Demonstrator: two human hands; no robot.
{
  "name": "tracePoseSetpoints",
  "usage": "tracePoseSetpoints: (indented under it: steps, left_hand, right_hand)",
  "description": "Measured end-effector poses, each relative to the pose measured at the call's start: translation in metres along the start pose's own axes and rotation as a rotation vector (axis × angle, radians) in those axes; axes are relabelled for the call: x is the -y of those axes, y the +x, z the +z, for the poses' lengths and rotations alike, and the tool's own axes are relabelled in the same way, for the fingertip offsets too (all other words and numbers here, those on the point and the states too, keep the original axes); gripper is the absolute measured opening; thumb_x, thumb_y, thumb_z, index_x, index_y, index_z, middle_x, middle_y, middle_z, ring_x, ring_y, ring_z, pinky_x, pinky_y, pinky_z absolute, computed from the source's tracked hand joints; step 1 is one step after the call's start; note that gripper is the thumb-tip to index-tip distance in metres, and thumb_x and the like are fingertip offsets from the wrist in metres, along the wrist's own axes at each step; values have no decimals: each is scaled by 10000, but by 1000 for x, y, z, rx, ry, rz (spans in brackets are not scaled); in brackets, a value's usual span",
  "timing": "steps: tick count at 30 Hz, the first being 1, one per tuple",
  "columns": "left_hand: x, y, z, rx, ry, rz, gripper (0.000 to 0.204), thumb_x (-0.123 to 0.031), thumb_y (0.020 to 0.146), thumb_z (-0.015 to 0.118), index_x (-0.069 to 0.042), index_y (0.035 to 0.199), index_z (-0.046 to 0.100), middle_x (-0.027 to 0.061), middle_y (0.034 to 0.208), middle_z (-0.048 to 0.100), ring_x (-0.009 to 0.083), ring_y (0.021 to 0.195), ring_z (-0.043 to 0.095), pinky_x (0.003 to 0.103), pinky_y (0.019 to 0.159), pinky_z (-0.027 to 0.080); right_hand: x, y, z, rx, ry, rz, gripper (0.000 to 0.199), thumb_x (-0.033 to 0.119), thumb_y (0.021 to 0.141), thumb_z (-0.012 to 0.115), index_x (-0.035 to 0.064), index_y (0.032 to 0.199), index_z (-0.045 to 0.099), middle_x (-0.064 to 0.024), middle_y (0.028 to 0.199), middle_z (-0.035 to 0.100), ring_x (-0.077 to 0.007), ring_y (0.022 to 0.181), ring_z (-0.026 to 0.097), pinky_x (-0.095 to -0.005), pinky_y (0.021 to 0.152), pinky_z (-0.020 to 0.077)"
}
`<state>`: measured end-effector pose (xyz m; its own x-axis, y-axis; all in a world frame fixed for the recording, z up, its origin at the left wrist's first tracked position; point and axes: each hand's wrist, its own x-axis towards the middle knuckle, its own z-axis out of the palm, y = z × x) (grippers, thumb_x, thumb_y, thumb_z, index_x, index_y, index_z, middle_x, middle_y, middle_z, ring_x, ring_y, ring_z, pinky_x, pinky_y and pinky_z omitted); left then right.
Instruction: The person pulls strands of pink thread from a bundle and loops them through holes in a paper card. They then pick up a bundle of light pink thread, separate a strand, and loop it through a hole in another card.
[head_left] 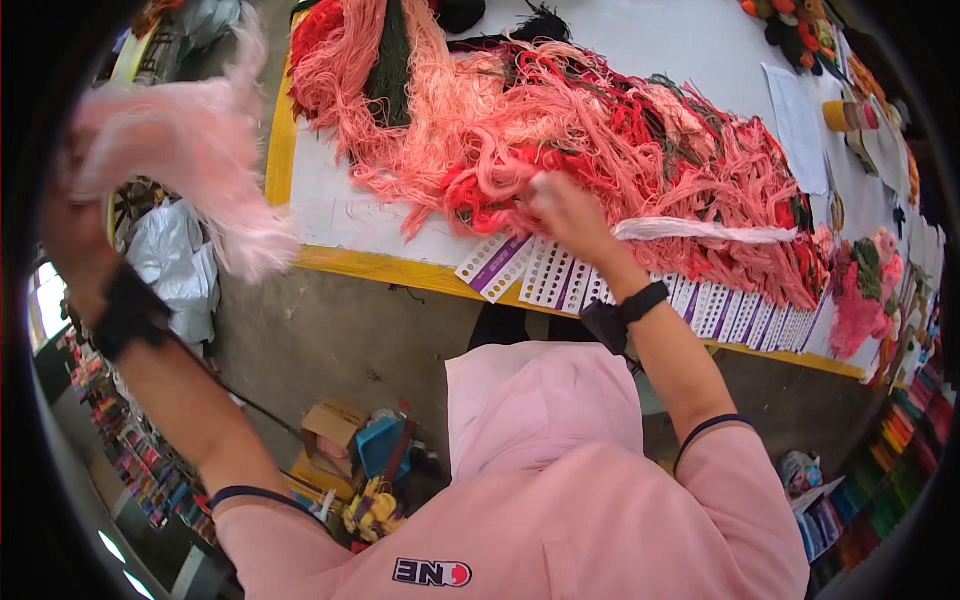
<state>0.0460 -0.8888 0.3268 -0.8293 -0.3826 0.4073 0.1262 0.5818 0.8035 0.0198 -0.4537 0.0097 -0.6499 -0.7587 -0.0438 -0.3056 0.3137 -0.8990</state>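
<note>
My left hand [72,205] is raised at the far left, off the table, blurred near the dark rim. It is closed on a pale pink skein of thread [170,125], whose loose ends fan out and hang to the right. My right hand [570,212] is at the near edge of a big tangled heap of thread [640,150] in salmon, red and dark green. Its fingers are bent round salmon-pink strands, with something small and white at the fingertips. A white skein [715,232] lies across the heap, right of that wrist.
Punched cards [545,275] with purple stripes line the front of the white table with its yellow edge [390,268]. At the right are a paper sheet [797,125], a thread cone [850,116] and pink and green skeins [865,290]. A plastic bag [175,265] and cardboard box [333,428] are below.
</note>
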Motion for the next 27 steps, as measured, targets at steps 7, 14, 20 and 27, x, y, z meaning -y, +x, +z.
tracePoseSetpoints:
  steps: [7,14,20,27]
  left_hand:
    - [110,-233,190,1092,-98,-1018,228,-324,863,676,-108,905,733,1,697,645,90,621,596,240,529,428]
    - [169,-258,265,1092,-100,-915,230,-293,774,775,-91,880,739,-1,744,664,110,615,570,287,541,438]
    - [154,-200,296,848,-321,-757,203,-242,816,717,-67,919,714,31,738,694,119,608,598,270,513,414]
    - [164,-282,268,631,218,-557,357,-282,700,756,-24,943,712,140,794,713,266,696,681,372,635,519]
  right_hand:
    - [31,-57,-1,-177,-40,316,110,149,911,568,38,913,569,-181,797,636,-366,768,646,-450,677,489]
    - [-4,-64,58,199,-418,331,174,234,884,560,68,876,611,-180,746,647,-402,738,643,-528,668,477]
    - [-5,-68,65,156,-371,280,162,233,876,574,74,882,598,-173,740,647,-397,720,642,-520,665,481]
    - [-1,-75,59,22,-24,321,146,188,906,560,43,893,557,-230,767,630,-449,759,617,-538,664,461]
